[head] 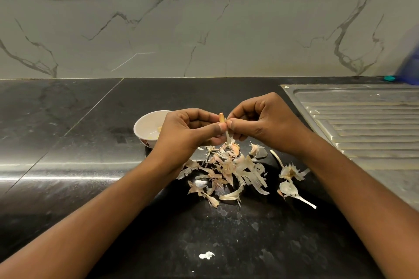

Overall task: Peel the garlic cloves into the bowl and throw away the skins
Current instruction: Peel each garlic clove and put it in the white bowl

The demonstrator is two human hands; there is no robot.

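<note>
**Garlic clove pinched between both hands above the skins**

Across the top, from 10 to 2 o'clock, a grey-veined marble wall (pixel 204 18). Below it, filling the lower half, a dark polished counter (pixel 68 142). At 3 o'clock, set into the counter, a ridged steel drainboard (pixel 367 124).

Near centre, raised above the counter, the left hand (pixel 188 133) and the right hand (pixel 265 124), knuckles up and fingertips meeting. Both curled, thumb against forefinger, pinching one garlic clove (pixel 222 118) from either side. Hanging from the clove toward 6 o'clock, a thin strip of skin (pixel 227 137).

At 9 o'clock of the left hand, partly hidden behind it, a white bowl (pixel 145 124) with pale pieces inside. Directly under the hands, at 6 o'clock, a loose heap of papery skins (pixel 229 170) on the counter. At 3 o'clock of the heap, just beside it, two stem ends (pixel 289 173) with skin attached. Well apart, at 6 o'clock near the bottom edge, a small white scrap (pixel 206 255).
</note>
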